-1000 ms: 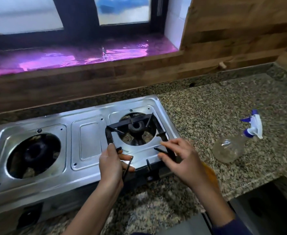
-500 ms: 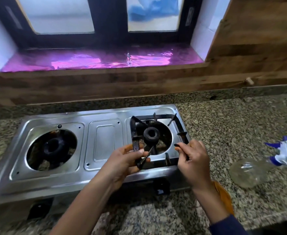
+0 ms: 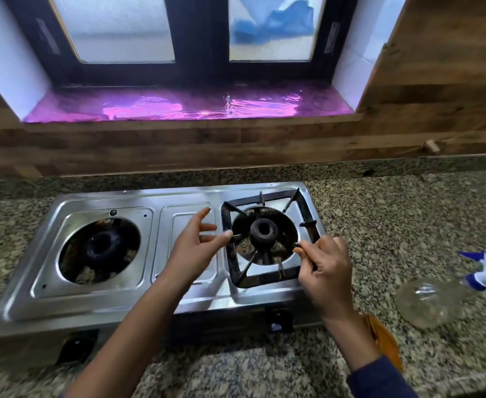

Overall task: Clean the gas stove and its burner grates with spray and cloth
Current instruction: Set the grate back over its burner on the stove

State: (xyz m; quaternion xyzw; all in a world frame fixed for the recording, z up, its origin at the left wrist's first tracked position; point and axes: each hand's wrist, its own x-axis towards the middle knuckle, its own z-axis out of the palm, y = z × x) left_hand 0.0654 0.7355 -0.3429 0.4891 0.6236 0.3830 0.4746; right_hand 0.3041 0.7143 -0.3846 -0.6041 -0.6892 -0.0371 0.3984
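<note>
Head view. Steel two-burner gas stove (image 3: 184, 300) sits on a speckled granite surface (image 3: 394, 214) below a window with a shiny pink-lined sill (image 3: 190, 106). Black square burner grate (image 3: 307, 216) lies flat over the right burner (image 3: 263, 231), roughly centred on it. Left burner (image 3: 101, 248) is bare, no grate on it. Left hand (image 3: 195, 248) hovers above the stove's centre panel, fingers spread and loose, thumb tip just at the grate's left bar; gripping nothing. Right hand (image 3: 328, 274) at the grate's near right corner, thumb and forefinger pinched on one inward prong of the grate. Hands are apart, one at each side of the grate. Clear spray bottle (image 3: 434, 300) with blue-and-white trigger head lies on its side on the surface to the right of the stove, well apart from the hands. Orange cloth (image 3: 385, 340) shows partly behind the right forearm, on the surface near the stove's front right corner.
</note>
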